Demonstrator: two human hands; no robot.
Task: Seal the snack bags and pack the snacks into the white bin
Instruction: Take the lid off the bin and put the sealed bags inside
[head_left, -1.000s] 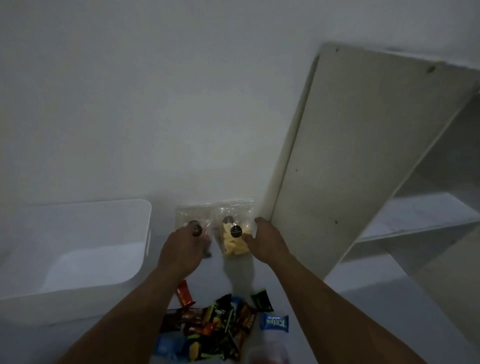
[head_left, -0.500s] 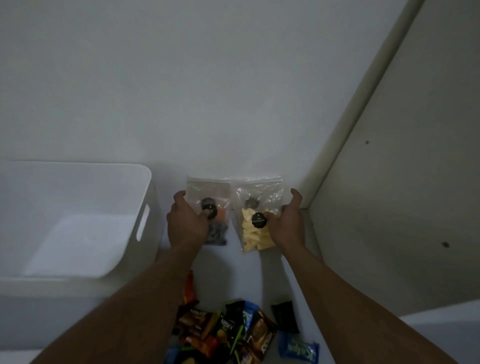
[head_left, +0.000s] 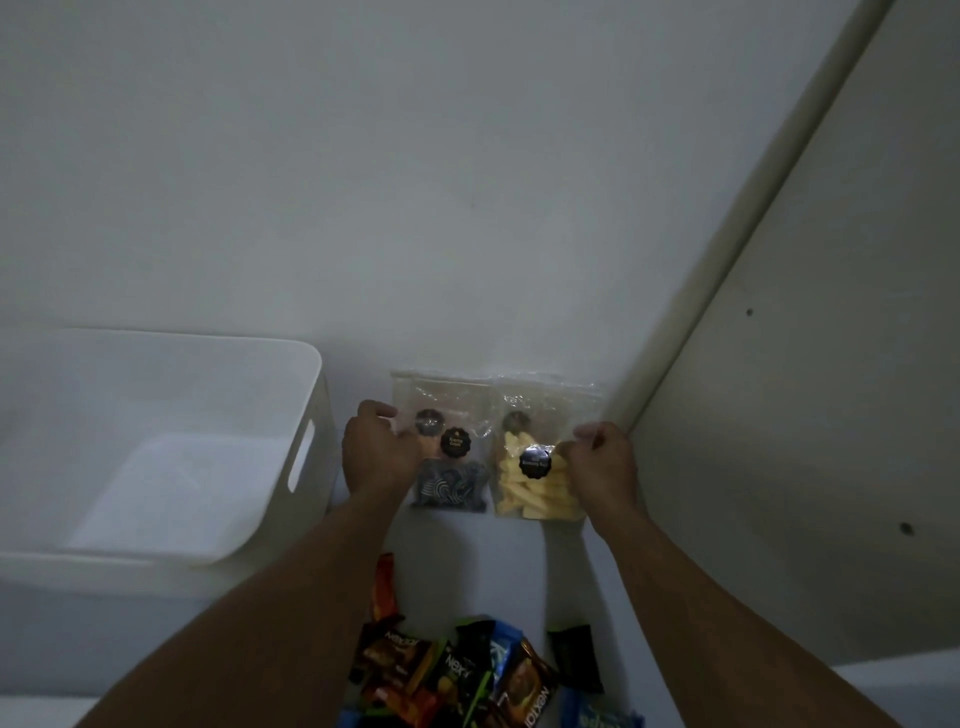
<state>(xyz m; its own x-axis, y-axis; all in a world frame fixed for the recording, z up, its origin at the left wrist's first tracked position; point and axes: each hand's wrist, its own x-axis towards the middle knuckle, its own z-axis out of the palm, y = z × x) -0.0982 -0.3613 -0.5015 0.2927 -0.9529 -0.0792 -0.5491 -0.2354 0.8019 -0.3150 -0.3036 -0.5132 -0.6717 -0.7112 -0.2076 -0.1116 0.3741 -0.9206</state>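
Observation:
Two clear zip bags stand against the wall. The left bag (head_left: 449, 441) carries a black round sticker and a dark patterned base; my left hand (head_left: 376, 452) grips its left side. The right bag (head_left: 535, 467) holds yellow snack sticks and a black sticker; my right hand (head_left: 602, 465) pinches its right side with curled fingers. The white bin (head_left: 311, 395) stands to the left of the bags with nothing visible inside. A heap of small wrapped snack packets (head_left: 467, 670) lies on the surface near me, between my forearms.
A pale vertical cabinet panel (head_left: 779, 415) rises close on the right, touching the corner beside the right bag. A plain wall stands behind the bags. The bin has a slot handle (head_left: 301, 462) on its right wall.
The view has tilted down and drawn closer to the bags. Both hands have stayed on the outer sides of the two bags; my right hand's fingers have curled tighter on the yellow-snack bag.

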